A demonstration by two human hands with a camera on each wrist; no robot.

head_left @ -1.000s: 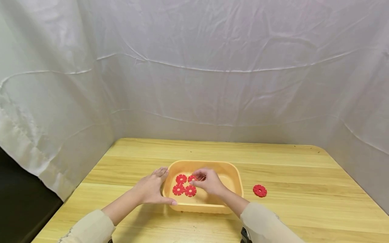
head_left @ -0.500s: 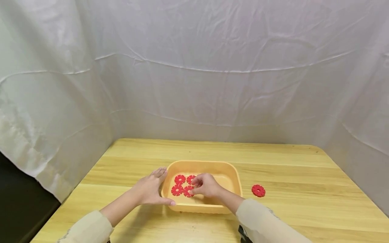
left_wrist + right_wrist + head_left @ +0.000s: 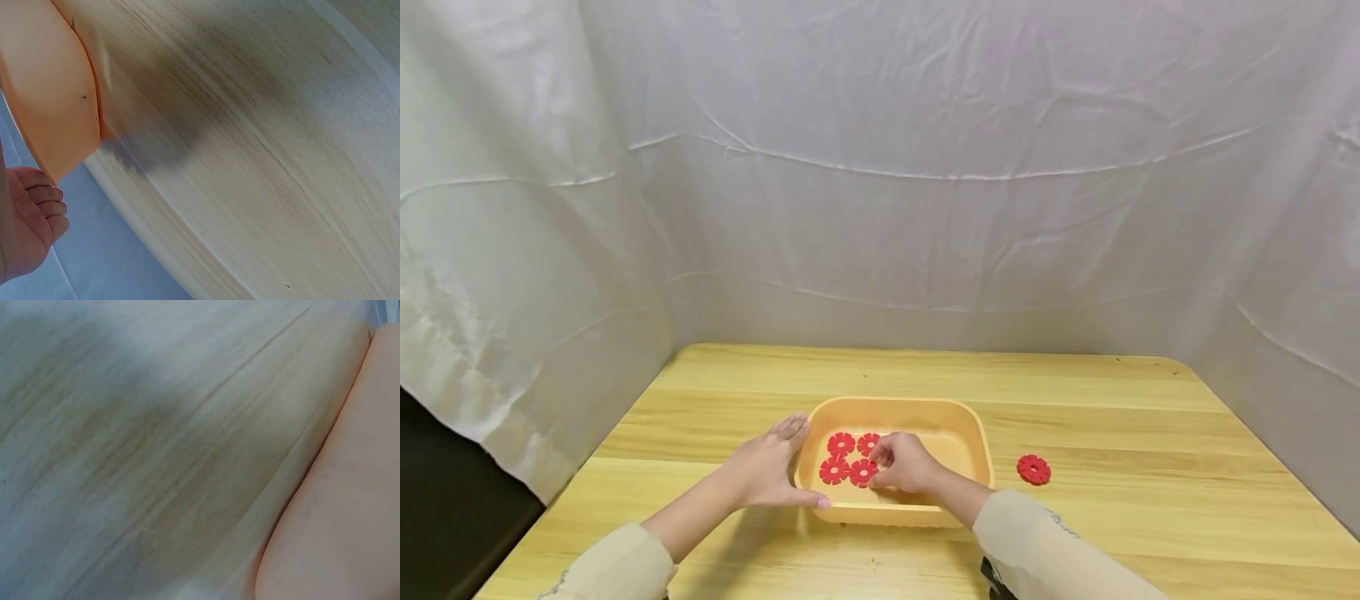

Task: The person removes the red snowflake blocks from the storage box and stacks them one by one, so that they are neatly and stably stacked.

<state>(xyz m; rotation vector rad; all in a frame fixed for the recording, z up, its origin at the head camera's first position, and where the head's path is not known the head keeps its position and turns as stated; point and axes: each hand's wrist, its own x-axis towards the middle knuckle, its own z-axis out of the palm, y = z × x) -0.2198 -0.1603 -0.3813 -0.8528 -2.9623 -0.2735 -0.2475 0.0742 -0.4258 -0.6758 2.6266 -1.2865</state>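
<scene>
A yellow plastic bin (image 3: pixel 917 515) stands on the wooden table, with several red notched building discs (image 3: pixel 841 444) lying flat in its left half, two by two. My left hand (image 3: pixel 767 467) grips the bin's left end, thumb along the front rim and fingers at the left wall. In the left wrist view, the curled fingers (image 3: pixel 49 200) meet the bin's corner. Inside the bin, my right hand (image 3: pixel 913 467) has thumb and forefinger at the right edge of the front-right red disc (image 3: pixel 862 472). The right wrist view shows the bin's outer wall (image 3: pixel 337 506), not the fingers.
On the wooden table (image 3: pixel 1112 425) to the right of the bin lies another red notched disc or small stack (image 3: pixel 1033 469). White cloth (image 3: pixel 925 233) hangs behind and along both sides. A black area (image 3: pixel 452 500) shows at the far left.
My right hand has come slightly toward me, from beside the back-right disc to the front-right one. My left hand stays on the bin; the whole view shifts slightly left.
</scene>
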